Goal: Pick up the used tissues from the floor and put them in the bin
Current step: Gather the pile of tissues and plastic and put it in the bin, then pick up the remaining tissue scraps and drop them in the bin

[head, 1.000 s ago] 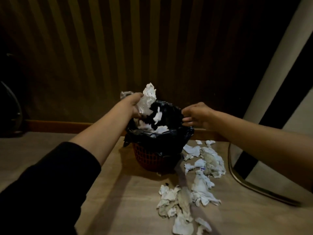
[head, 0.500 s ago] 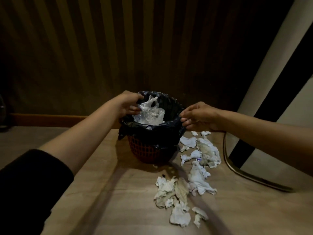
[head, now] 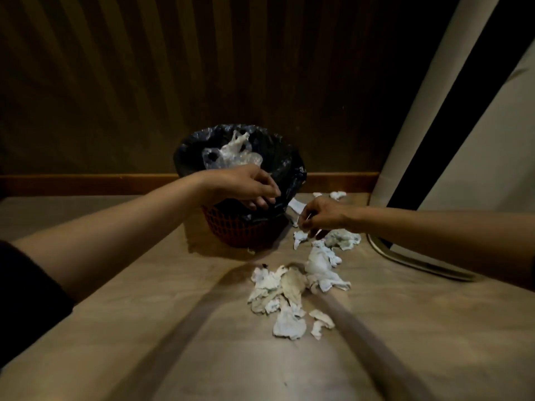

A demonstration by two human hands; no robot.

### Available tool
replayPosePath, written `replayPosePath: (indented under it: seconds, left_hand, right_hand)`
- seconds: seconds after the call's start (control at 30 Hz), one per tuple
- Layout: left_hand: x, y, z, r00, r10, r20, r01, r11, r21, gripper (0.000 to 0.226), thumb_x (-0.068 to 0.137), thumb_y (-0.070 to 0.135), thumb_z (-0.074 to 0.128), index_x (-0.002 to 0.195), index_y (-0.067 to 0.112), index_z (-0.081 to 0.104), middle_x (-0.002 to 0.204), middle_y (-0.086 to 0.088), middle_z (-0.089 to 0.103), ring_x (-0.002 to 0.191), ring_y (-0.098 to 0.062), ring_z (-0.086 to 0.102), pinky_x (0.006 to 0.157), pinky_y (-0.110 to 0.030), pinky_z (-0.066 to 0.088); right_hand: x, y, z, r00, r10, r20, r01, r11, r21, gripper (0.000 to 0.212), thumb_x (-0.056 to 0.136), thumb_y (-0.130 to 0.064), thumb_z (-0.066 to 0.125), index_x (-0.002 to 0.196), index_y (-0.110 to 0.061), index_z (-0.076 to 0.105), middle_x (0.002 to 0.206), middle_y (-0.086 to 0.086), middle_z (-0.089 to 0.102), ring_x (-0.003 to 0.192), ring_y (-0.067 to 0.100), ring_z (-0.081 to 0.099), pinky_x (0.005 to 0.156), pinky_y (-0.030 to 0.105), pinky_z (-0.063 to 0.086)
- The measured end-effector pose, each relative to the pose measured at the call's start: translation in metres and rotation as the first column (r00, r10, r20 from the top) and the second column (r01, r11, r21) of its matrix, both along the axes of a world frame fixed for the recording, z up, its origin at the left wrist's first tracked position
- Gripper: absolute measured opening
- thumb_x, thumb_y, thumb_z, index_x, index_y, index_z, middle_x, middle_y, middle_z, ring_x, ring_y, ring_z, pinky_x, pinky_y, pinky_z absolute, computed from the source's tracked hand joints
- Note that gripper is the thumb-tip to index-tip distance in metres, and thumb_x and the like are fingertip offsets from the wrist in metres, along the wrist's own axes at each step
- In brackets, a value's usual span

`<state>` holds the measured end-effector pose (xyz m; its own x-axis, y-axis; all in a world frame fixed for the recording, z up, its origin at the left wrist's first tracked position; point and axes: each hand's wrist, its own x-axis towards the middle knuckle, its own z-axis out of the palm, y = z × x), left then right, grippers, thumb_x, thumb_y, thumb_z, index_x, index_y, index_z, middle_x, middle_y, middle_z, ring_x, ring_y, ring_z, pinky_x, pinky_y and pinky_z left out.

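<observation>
Left hand [head: 243,183]: positioned over the near rim of the bin [head: 246,227], fingers [head: 260,201] curled down onto the black liner [head: 286,169] at the rim; they appear pressed on the liner edge, holding no tissue. The bin, a red basket, stands on the floor [head: 144,328] against the wall and already contains crumpled material.

Right hand [head: 324,217]: low, just right of the bin, fingers pinched together on a small white tissue piece [head: 296,204]; the exact hold is hard to read.

Remaining tissues [head: 283,293] lie scattered on the floor in front of and right of the bin, some near the skirting.

Recommendation: keep the left hand steadying the liner open. Gather several pieces per grab, compress them, carry them fully over the rim before release, as light scraps are likely to drift.
</observation>
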<state>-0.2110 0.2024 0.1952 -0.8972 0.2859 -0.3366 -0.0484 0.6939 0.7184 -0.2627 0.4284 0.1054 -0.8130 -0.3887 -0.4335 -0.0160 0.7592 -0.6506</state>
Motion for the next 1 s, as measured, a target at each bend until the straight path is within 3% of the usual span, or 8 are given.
replayPosePath:
  seconds: [0.13, 0.2, 0.33, 0.43, 0.57, 0.7, 0.87, 1.0]
  left_hand:
    - [0.011, 0.019, -0.049, 0.993, 0.011, 0.118, 0.006, 0.990, -0.141, 0.021, 0.098, 0.023, 0.056, 0.111, 0.010, 0.068, 0.096, -0.002, 0.073, 0.067, -0.005, 0.070, 0.054, -0.017, 0.053]
    - [0.013, 0.019, -0.085, 0.984, 0.035, 0.174, 0.003, 0.976, -0.216, 0.020, 0.095, 0.020, 0.060, 0.108, 0.007, 0.068, 0.098, -0.010, 0.072, 0.073, -0.013, 0.071, 0.051, -0.019, 0.055]
    - [0.015, 0.015, -0.158, 0.991, 0.023, 0.133, 0.042, 0.886, -0.461, 0.044, 0.086, 0.024, 0.071, 0.126, 0.007, 0.059, 0.124, -0.014, 0.064, 0.095, -0.027, 0.070, 0.068, -0.032, 0.061]
    - [0.021, 0.022, -0.207, 0.999, -0.049, -0.003, 0.038, 0.820, -0.571, 0.064, 0.080, 0.045, 0.073, 0.134, 0.018, 0.053, 0.138, -0.011, 0.055, 0.122, -0.029, 0.056, 0.096, -0.037, 0.050]
    - [0.041, 0.040, -0.255, 0.997, 0.040, 0.071, 0.005, 0.839, -0.544, 0.093, 0.068, 0.071, 0.069, 0.143, 0.023, 0.041, 0.139, -0.017, 0.044, 0.126, -0.033, 0.046, 0.104, -0.038, 0.044]
    - [0.065, 0.058, -0.276, 0.996, -0.018, 0.086, 0.068, 0.780, -0.622, 0.099, 0.059, 0.076, 0.070, 0.129, 0.010, 0.046, 0.138, -0.018, 0.040, 0.124, -0.033, 0.041, 0.101, -0.043, 0.047]
    - [0.089, 0.056, -0.283, 0.991, -0.135, -0.010, 0.098, 0.765, -0.636, 0.057, 0.081, 0.040, 0.069, 0.123, 0.008, 0.047, 0.126, -0.017, 0.046, 0.115, -0.034, 0.048, 0.087, -0.042, 0.049]
    - [0.088, 0.036, -0.276, 0.988, -0.132, -0.085, 0.053, 0.790, -0.610, 0.034, 0.086, 0.029, 0.061, 0.112, 0.008, 0.057, 0.119, -0.016, 0.054, 0.112, -0.034, 0.054, 0.086, -0.041, 0.051]
  right_hand:
    - [-0.001, 0.019, -0.047, 0.987, 0.162, 0.000, -0.161, 0.976, 0.145, 0.028, 0.087, -0.010, 0.072, 0.111, 0.003, 0.066, 0.100, 0.022, 0.074, 0.081, 0.027, 0.075, 0.060, 0.029, 0.060]
    - [0.000, 0.026, -0.067, 0.932, 0.359, -0.043, -0.328, 0.890, 0.315, 0.042, 0.084, -0.018, 0.076, 0.121, -0.003, 0.062, 0.101, 0.016, 0.075, 0.087, 0.028, 0.072, 0.070, 0.033, 0.059]
    - [0.006, 0.031, -0.104, 0.658, 0.749, -0.070, -0.590, 0.572, 0.570, 0.063, 0.085, -0.027, 0.070, 0.141, -0.013, 0.045, 0.125, 0.012, 0.062, 0.112, 0.032, 0.060, 0.080, 0.031, 0.045]
    - [0.004, 0.027, -0.129, 0.539, 0.839, -0.068, -0.654, 0.468, 0.594, 0.066, 0.088, -0.031, 0.065, 0.147, -0.017, 0.037, 0.131, 0.014, 0.053, 0.113, 0.036, 0.059, 0.083, 0.038, 0.049]
    - [-0.001, 0.018, -0.159, 0.531, 0.843, -0.087, -0.675, 0.482, 0.558, 0.068, 0.090, -0.045, 0.064, 0.147, -0.019, 0.038, 0.128, 0.015, 0.052, 0.107, 0.037, 0.061, 0.084, 0.041, 0.053]
    - [-0.003, 0.011, -0.176, 0.514, 0.856, -0.052, -0.697, 0.452, 0.556, 0.059, 0.091, -0.045, 0.063, 0.139, -0.015, 0.046, 0.127, 0.016, 0.051, 0.107, 0.037, 0.060, 0.084, 0.040, 0.051]
    - [-0.002, 0.005, -0.184, 0.507, 0.861, -0.052, -0.742, 0.466, 0.483, 0.033, 0.086, -0.019, 0.061, 0.117, -0.010, 0.061, 0.114, 0.014, 0.061, 0.104, 0.034, 0.060, 0.078, 0.034, 0.046]
    - [-0.012, 0.004, -0.167, 0.589, 0.779, -0.214, -0.689, 0.623, 0.370, 0.030, 0.080, -0.013, 0.061, 0.110, -0.012, 0.062, 0.087, 0.001, 0.056, 0.084, 0.027, 0.059, 0.066, 0.026, 0.034]
